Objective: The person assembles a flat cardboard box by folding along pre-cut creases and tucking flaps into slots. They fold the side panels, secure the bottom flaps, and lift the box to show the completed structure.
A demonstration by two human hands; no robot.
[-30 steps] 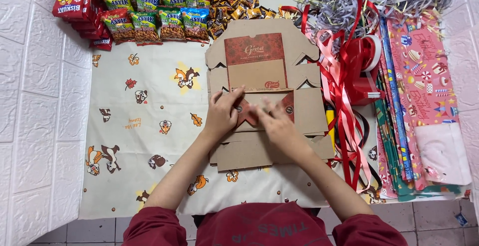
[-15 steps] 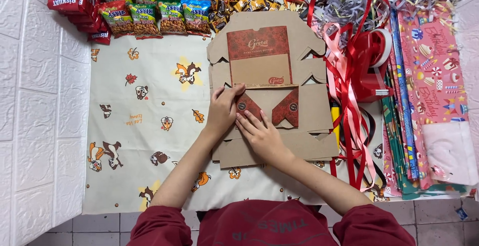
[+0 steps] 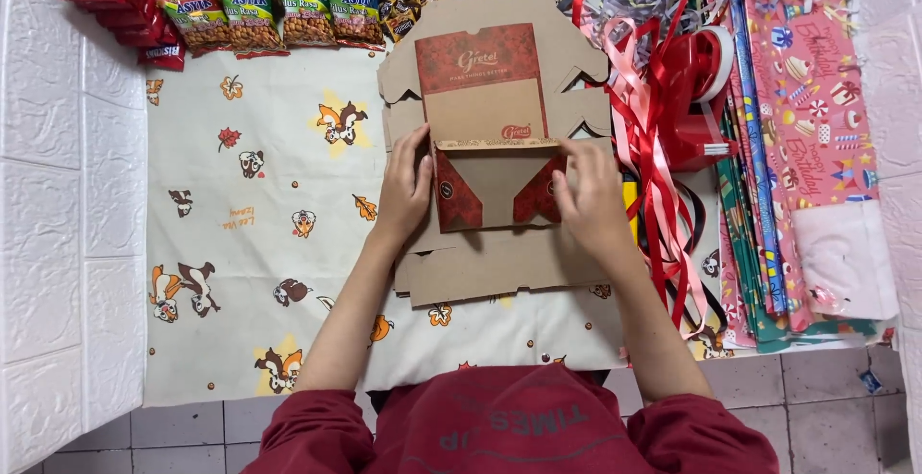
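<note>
While both hands press on the flat brown cardboard box blank with its dark red printed panel (image 3: pixel 490 157), the head view shows it lying on the cream cartoon-printed cloth (image 3: pixel 259 205), right of the cloth's middle and partly unfolded. The left hand (image 3: pixel 405 186) rests with its fingers close together along the left edge of the raised flap, and the right hand (image 3: pixel 588 195) does the same on the right, fingers curled over the far corner; neither hand is closed round anything, both pin and lift card. Between them a narrow fold stands up, with two red triangular corner pieces (image 3: pixel 459 200) showing below it.

As I judge it, the main risk is an uneven fold: if one hand pushes harder than the other, the flap may crease off its scored line or the thin card may tear at a corner. The blank could also slide on the soft cloth, since nothing else holds it down.

Just right of the box, the tangle of red and pink ribbon strips (image 3: pixel 663 147) lies close to the right wrist and might snag or be dragged under the card. Far off at the top, the row of green and red snack packets (image 3: pixel 250 8) nearly touches the box's far edge, so a shove forward could nudge them
</note>
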